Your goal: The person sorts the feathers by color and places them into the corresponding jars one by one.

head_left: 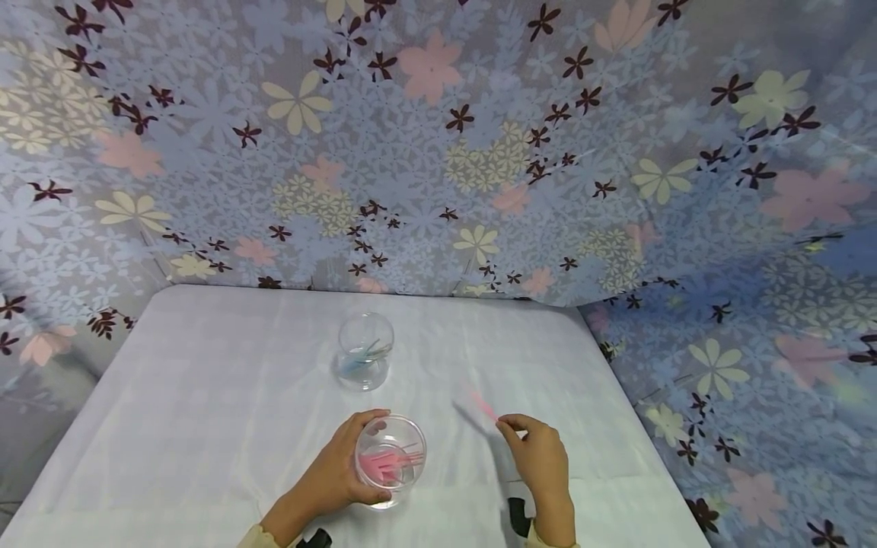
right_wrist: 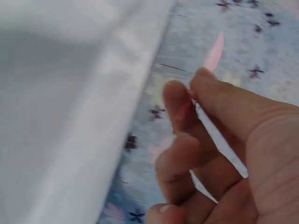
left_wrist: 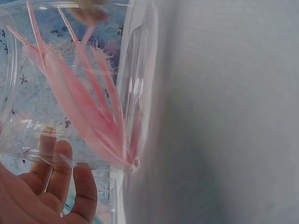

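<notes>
My left hand point(head_left: 336, 466) grips a clear round cup point(head_left: 397, 418), thumb on its near side and fingers round its far side. Several pink feathers point(head_left: 385, 466) lie inside it; in the left wrist view these feathers point(left_wrist: 81, 100) lean against the clear wall with thin quills and frayed tufts. Over the table to the right of the cup, my right hand point(head_left: 543, 459) pinches a single pink feather point(head_left: 483, 405) between thumb and index finger. In the right wrist view the feather's tip point(right_wrist: 215, 53) sticks out beyond the fingertips.
Farther back on the table stands another clear cup point(head_left: 366, 318) with blue feathers point(head_left: 356, 361) in it. A white cloth point(head_left: 205, 396) covers the table. Behind and to the right hangs a blue flowered curtain point(head_left: 411, 137), close to the table's edges.
</notes>
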Tool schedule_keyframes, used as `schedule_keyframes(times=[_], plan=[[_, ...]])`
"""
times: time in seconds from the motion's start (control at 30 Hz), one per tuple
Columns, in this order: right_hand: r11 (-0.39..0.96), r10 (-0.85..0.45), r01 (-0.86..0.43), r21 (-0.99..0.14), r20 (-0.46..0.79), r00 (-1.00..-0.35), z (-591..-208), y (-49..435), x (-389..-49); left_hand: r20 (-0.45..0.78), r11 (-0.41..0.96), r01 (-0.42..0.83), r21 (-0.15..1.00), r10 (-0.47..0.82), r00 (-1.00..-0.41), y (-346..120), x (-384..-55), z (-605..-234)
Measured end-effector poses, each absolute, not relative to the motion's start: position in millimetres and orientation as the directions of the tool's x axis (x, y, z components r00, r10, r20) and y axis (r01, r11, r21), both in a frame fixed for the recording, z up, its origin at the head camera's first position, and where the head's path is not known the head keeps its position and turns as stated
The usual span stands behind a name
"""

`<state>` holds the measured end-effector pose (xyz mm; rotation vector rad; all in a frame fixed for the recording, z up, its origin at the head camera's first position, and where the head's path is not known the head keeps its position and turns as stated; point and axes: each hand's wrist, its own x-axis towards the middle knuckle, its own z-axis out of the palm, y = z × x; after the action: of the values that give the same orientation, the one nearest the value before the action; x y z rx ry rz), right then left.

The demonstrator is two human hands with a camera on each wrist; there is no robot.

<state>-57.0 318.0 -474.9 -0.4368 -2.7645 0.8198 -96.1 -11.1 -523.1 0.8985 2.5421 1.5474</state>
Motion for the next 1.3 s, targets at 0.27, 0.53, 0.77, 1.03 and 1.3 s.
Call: schedule_keyframes(times=[0.27, 0.53, 0.77, 1.03, 1.3], plan=[[0.792, 0.322, 0.081, -0.605, 0.302, -0.897, -438, 312, -52, 0.248, 0.325, 0.44, 0.837, 0.492, -0.835, -12, -96, -521], [0.764, 0.249, -0.059, -0.643, 0.378, -0.892, -419, 303, -47, 0.228, 0.328, 0.423, 0.845, 0.494, -0.839, -12, -96, -520], [0.72, 0.068, -0.204, -0.663, 0.36, -0.931, -405, 288, -40, 0.244, 0.337, 0.444, 0.83, 0.495, -0.834, -12, -95, -521], [0.661, -0.191, -0.332, -0.673, 0.277, -0.942, -395, 261, -44, 0.231, 0.343, 0.429, 0.835, 0.489, -0.841, -10, -96, -520], [0.635, -0.315, -0.418, -0.65, 0.276, -0.908, -401, 235, -52, 0.222, 0.335, 0.421, 0.843, 0.496, -0.84, -11, -94, -519]])
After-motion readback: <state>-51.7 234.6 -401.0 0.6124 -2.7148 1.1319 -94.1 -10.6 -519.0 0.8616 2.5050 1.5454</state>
